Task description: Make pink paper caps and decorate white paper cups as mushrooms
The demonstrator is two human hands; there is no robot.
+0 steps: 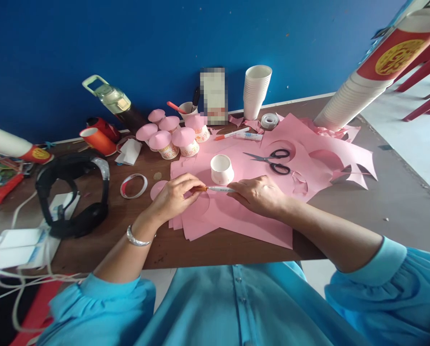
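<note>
A white marker point(219, 189) with an orange end is held level above the pink paper point(251, 221). My left hand point(179, 194) pinches its orange end, and my right hand point(260, 194) is closed around the other end of the white barrel. Whether the cap is on cannot be made out. Just beyond the marker stands a small white paper cup point(221, 170). Black-handled scissors point(272, 159) lie spread on the paper to its right. Several patterned cups with pink paper cones, one being a front cup point(189, 148), stand behind my left hand.
Another orange-tipped marker point(231, 134), a glue stick point(250, 137) and a tape roll point(270, 121) lie farther back. Stacked white cups point(256, 91) stand by the blue wall. Leftward are a tape ring point(133, 186), a black headset point(74, 226), a bottle point(116, 101) and white cables point(18, 288).
</note>
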